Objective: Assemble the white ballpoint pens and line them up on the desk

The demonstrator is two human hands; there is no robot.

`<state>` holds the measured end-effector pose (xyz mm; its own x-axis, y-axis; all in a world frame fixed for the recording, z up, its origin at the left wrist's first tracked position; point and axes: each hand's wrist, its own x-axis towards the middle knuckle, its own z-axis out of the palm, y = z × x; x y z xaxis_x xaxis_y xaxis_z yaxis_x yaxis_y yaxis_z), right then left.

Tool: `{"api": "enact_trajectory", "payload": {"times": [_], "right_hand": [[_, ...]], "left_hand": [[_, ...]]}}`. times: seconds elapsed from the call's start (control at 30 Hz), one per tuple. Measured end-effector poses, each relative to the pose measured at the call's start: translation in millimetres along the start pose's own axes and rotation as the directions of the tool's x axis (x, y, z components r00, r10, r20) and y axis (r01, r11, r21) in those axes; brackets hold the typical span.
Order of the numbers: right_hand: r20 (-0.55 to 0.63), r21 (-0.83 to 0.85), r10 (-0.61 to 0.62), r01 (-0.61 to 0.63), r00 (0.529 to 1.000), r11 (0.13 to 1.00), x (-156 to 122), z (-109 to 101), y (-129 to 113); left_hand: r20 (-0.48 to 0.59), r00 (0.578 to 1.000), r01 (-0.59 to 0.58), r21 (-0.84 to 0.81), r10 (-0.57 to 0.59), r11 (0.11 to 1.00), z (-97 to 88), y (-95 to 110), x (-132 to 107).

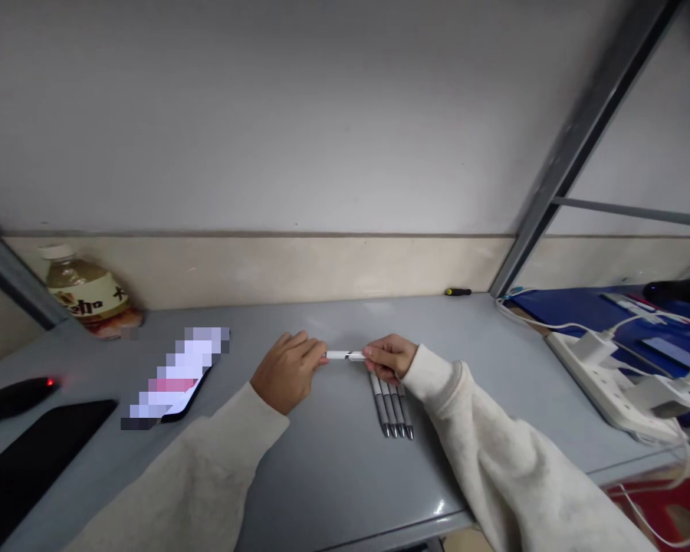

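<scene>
A white pen is stretched level between my two hands above the grey desk. My left hand has its fingers closed round the pen's left end. The other end is pinched between the thumb and fingers of my right hand. Just below my right hand, several white pens with grey grips and silver tips lie side by side on the desk, tips toward me. My right hand covers their far ends.
Left on the desk are a drink bottle, a lit phone, a black mouse and a dark flat object. A power strip with white plugs and cables is at right. A small yellow-black tool lies near the wall.
</scene>
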<state>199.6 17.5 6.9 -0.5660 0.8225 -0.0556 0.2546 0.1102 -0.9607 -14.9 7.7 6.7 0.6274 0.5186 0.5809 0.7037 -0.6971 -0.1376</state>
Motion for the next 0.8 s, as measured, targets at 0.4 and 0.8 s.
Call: {"api": "enact_trajectory", "payload": {"times": [0.4, 0.8], "right_hand": [[-0.292, -0.397, -0.415, 0.286, 0.861, 0.872, -4.5, 3.5, -10.3], [-0.345, 0.342, -0.232, 0.352, 0.909, 0.871, 9.4, 15.0, -9.0]], "left_hand": [[0.195, 0.949, 0.296, -0.282, -0.248, 0.912, 5.9, 4.9, -0.3], [0.188, 0.942, 0.335, -0.583, -0.279, 0.74, 1.2, 23.7, 2.1]]}}
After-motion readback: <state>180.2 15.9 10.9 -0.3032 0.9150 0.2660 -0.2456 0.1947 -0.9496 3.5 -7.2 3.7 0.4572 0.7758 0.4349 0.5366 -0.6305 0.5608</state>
